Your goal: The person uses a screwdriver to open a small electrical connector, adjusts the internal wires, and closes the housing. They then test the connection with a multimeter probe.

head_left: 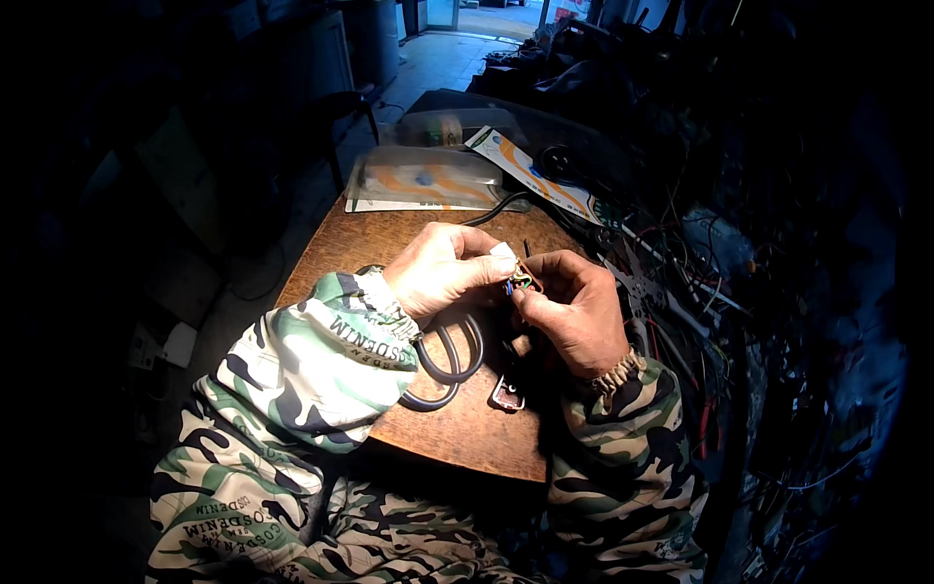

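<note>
Both hands meet over the wooden table, around a small opened electrical plug (522, 279) with blue, green and brownish wires showing inside. My left hand (436, 270) pinches at its upper left side, thumb against the forefinger, and a small white patch shows by the fingertips. From the right, my right hand (582, 310) grips the plug between thumb and bent fingers. Much of the plug is hidden by the fingers. Below the hands lies a small plug cover (507, 393), its hollow side up. A thick black cable (481, 341) is looped on the table beneath my left wrist.
Clear plastic packages (418, 175) and a printed card (530, 173) lie at the table's far end. Pliers (647, 287) and a tangle of wires (700, 321) crowd the right side. The brown wooden tabletop (336, 248) ends near my lap.
</note>
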